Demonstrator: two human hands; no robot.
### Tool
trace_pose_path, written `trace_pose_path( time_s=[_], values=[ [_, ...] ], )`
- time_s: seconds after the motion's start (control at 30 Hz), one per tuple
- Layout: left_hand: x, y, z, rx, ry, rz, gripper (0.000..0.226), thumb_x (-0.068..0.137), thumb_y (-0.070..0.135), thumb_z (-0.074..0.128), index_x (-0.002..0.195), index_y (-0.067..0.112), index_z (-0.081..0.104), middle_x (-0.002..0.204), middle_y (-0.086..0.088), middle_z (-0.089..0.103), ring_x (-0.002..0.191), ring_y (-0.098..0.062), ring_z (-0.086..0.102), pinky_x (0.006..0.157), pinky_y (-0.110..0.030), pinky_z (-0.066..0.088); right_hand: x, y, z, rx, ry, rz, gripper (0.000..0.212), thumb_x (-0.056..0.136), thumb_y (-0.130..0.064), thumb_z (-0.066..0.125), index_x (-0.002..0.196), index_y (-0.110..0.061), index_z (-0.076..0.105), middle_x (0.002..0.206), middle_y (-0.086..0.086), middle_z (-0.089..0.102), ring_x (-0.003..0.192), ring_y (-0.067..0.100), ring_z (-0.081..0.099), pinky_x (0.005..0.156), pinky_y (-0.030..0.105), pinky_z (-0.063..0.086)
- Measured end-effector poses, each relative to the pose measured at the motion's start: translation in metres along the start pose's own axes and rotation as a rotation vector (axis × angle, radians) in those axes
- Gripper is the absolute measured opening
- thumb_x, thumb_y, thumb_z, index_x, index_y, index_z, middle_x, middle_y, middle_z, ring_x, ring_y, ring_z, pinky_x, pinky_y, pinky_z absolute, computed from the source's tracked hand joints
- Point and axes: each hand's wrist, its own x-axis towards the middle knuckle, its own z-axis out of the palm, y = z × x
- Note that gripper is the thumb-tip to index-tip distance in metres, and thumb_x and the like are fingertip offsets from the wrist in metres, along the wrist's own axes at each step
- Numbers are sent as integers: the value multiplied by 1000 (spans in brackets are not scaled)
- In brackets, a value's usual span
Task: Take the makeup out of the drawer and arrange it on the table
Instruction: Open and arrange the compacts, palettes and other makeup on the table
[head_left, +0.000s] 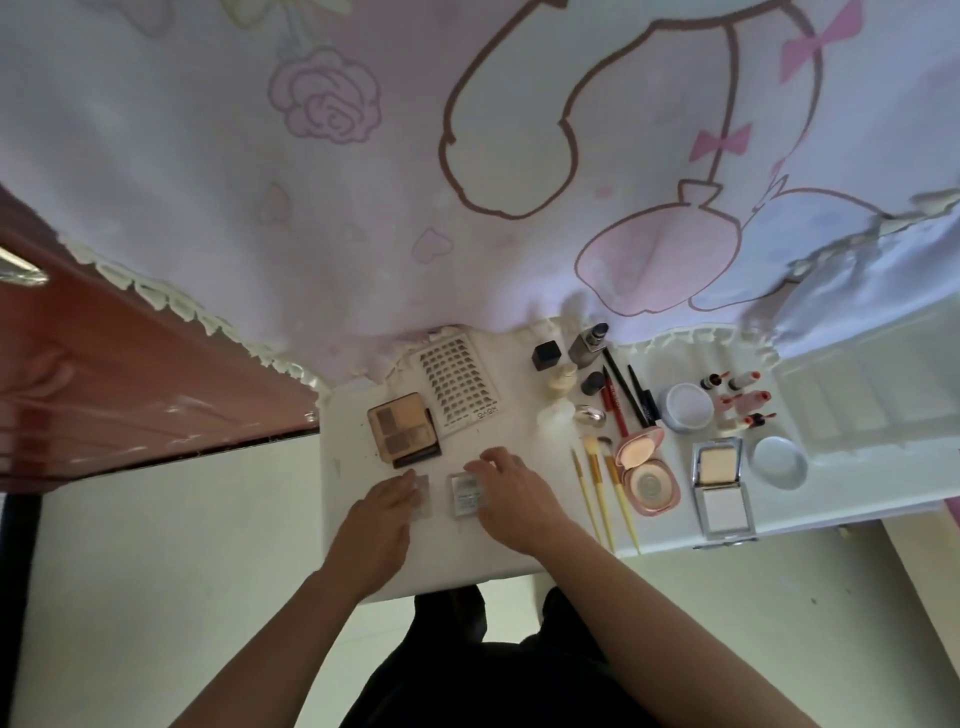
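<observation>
Two small clear cases lie side by side on the white table (358, 551), near its front edge, one under each hand. The left hand (382, 519) lies flat with straight, relaxed fingers resting on the left clear case (423, 499). The right hand (511, 493) arches over the right clear case (465, 493), fingertips bent onto its far edge. The thumb is hidden, so I cannot tell whether this hand pinches the case or only touches it.

Just behind the hands, an eyeshadow palette (405, 426) lies open, showing beige and brown pans. To the right, beyond three yellow-handled brushes (600, 493), a pink round compact (647, 467) stands open with pale powder in its base. A silver square compact (719, 483) is open too, with a cream pan of powder.
</observation>
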Motion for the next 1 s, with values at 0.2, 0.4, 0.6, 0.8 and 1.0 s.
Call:
trace_pose_path(
  time_s=[0.2,0.4,0.6,0.8,1.0],
  values=[
    [-9,-19,-7,35,49,12,45,75,4,55,118,7,70,142,-8,56,122,-29,56,82,-45,57,4,-7,27,-110,-1,-47,60,93,-28,62,148,-28,39,156,-2,35,139,26,32,109,41,37],
    [-5,-28,-15,-19,74,28,39,80,8,54,115,11,72,137,-5,60,119,-29,57,88,-44,55,6,-24,28,189,155,147,52,90,-48,65,136,-28,54,135,-6,57,125,19,46,101,32,40],
    [18,5,-58,-855,-6,-459,17,97,20,58,108,23,71,111,3,72,100,-16,65,77,-25,47,-3,-46,31,905,319,313,39,88,-35,75,124,-31,61,115,-13,67,108,9,63,90,24,50],
    [34,24,-96,-1372,-324,-643,44,94,54,54,101,13,69,90,-3,73,73,-15,57,64,-28,41,-18,-56,22,896,336,227,48,87,-35,76,131,-32,56,124,-18,63,117,-1,59,96,25,53],
    [35,33,-109,-1441,-508,-495,61,84,60,68,128,18,63,90,-3,59,64,-10,48,55,-25,34,-28,-66,-6,673,364,91,51,90,-41,71,135,-31,49,131,-18,59,121,-1,54,101,15,41]
  ],
)
